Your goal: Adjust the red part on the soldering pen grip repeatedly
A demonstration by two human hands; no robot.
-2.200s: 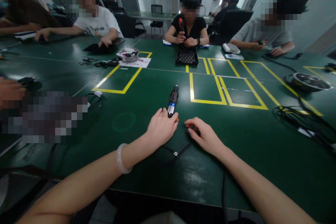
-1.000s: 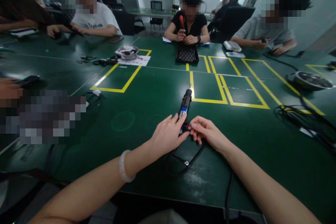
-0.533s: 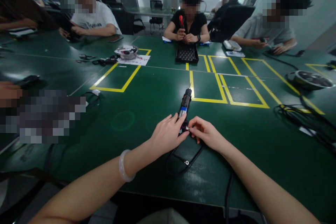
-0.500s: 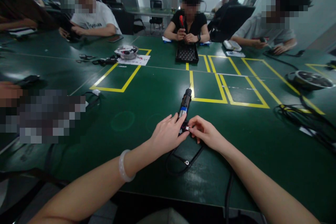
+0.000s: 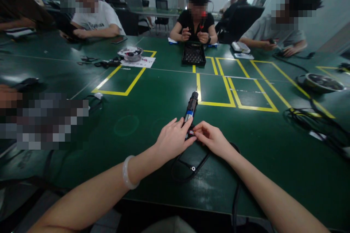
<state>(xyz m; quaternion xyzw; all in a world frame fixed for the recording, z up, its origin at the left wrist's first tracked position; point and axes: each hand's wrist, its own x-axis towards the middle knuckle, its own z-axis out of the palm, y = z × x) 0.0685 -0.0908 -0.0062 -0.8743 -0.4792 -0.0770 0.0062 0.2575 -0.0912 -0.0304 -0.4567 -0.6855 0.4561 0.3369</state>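
A black electric screwdriver [image 5: 190, 105] with a blue band lies on the green table [image 5: 153, 94], its tip pointing away from me. My left hand [image 5: 172, 139] rests on its near end, fingers curled round the handle. My right hand [image 5: 210, 139] pinches the red-and-white part at the tool's rear, where the black cable [image 5: 191, 165] joins it. The cable loops on the table below both hands and runs off the near edge.
Yellow tape rectangles [image 5: 216, 91] mark the table beyond the tool. A black tray [image 5: 193, 54] sits before a person opposite. A metal bowl [image 5: 130, 53] is at the left, a round dish [image 5: 322, 83] and cable tangle [image 5: 314, 120] at the right. Other people sit around.
The screwdriver has shifted from the table's middle slightly right, and my right hand has closed in on its rear end. In the last half second the hands barely moved.
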